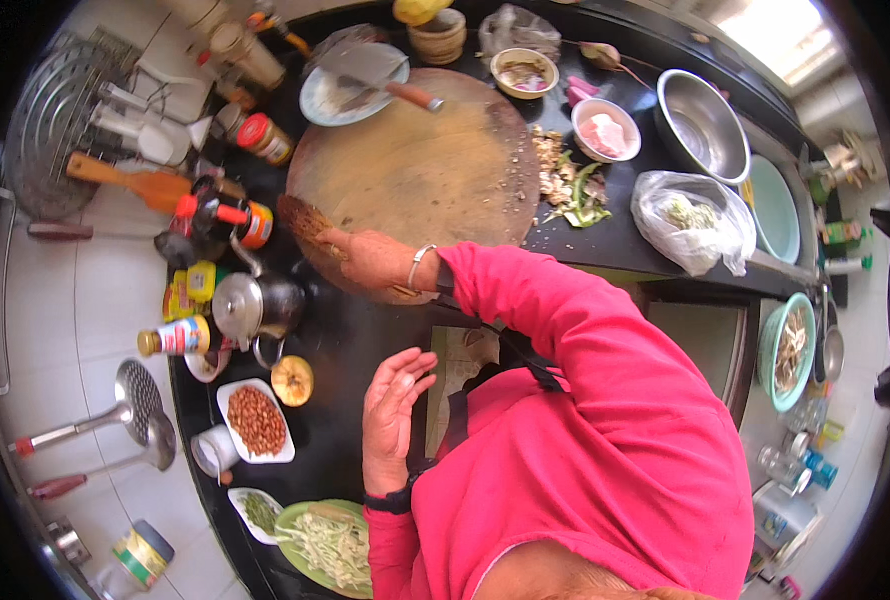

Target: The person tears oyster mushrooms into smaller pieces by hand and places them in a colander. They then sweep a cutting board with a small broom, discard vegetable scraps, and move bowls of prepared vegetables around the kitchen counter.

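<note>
My right hand (362,256), with a bracelet at the wrist, grips a brown stiff-fibre brush (304,225). The bristles are at the left edge of a round wooden chopping board (422,172), whose worn top bears small crumbs along its right side. A cleaver (370,81) with a wooden handle lies across a pale-blue-rimmed plate (313,105) that overlaps the board's upper left. Food scraps and green peelings (576,191) lie on the black counter beside the board's right edge. My left hand (396,401) hovers empty near the counter's front edge, palm turned up and fingers apart.
Left of the board stand a metal kettle (246,304), bottles and a red-lidded jar (265,135). Peanuts (256,421) fill a white dish; a green plate (306,566) holds shredded vegetable. To the right are a bowl of meat (604,131), a steel basin (704,124) and a plastic bag (689,217).
</note>
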Available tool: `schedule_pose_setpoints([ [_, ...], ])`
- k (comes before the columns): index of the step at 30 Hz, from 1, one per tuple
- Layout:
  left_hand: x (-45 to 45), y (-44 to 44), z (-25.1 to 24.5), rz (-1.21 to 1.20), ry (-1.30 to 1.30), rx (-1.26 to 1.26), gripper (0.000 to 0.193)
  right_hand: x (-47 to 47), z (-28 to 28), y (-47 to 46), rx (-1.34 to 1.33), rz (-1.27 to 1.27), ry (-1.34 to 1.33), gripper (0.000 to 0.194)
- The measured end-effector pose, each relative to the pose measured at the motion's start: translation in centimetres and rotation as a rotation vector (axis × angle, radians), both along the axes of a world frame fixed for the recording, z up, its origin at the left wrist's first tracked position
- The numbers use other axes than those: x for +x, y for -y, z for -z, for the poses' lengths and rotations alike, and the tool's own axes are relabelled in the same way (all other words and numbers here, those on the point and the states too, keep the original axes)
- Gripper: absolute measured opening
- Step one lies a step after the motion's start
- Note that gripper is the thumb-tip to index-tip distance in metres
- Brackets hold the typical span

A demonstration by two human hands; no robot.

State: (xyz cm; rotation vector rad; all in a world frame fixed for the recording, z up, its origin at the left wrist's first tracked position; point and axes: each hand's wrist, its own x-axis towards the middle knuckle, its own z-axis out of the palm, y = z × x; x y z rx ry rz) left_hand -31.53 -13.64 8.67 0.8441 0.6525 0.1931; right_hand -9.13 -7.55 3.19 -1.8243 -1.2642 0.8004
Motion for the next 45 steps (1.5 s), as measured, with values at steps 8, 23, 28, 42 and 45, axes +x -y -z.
schedule_pose_setpoints([
  [8, 2.1, -0.4, 0.7, 0.075, 0.014, -0.021, 0.039, 8.3, 1.4, 8.0, 0.123, 0.469, -0.036, 0.058],
  [23, 5.1, -0.1, 1.2, 0.286, 0.038, -0.063, 0.041, 5.8, -1.4, 21.4, 0.223, 0.729, -0.039, 0.056],
  [28, 5.3, 0.2, 1.2, 0.329, 0.024, -0.042, 0.040, 2.9, 0.1, 20.0, 0.093, 0.411, -0.046, 0.058],
  [42, 3.5, -0.1, 1.3, 0.279, 0.098, -0.066, 0.040, 2.7, -1.6, 25.3, 0.101, 0.731, -0.088, 0.056],
  [45, 3.7, 0.1, 1.2, 0.290, 0.100, -0.067, 0.038, 0.9, -0.8, 23.4, 0.197, 0.467, 0.095, 0.057],
])
